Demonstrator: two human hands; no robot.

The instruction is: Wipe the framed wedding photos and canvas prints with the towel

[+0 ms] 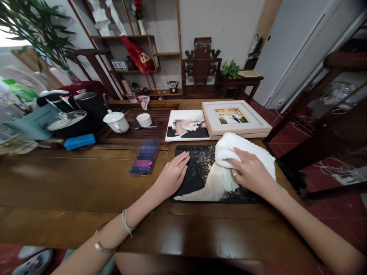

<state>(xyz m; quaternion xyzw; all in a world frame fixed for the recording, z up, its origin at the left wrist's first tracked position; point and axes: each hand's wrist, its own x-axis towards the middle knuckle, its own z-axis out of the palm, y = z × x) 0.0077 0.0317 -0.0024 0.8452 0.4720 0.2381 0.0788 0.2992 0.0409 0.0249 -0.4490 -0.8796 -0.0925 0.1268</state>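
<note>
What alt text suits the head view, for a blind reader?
The right hand presses a white cloth on a dark print lying on a wooden table; the left hand rests flat on the print's left edge. Nearby are a canvas, a framed photo, a phone and a teapot.

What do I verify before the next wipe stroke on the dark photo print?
1. Left hand flat on the dark photo print, at its left edge: ok.
2. Right hand pressing the white towel onto the print: ok.
3. Print lying flat on the wooden table: ok.
4. Phone apart from the print's left edge: ok.
5. Towel apart from the framed photo behind it: cannot tell.
6. Towel underside clean: cannot tell.
</note>
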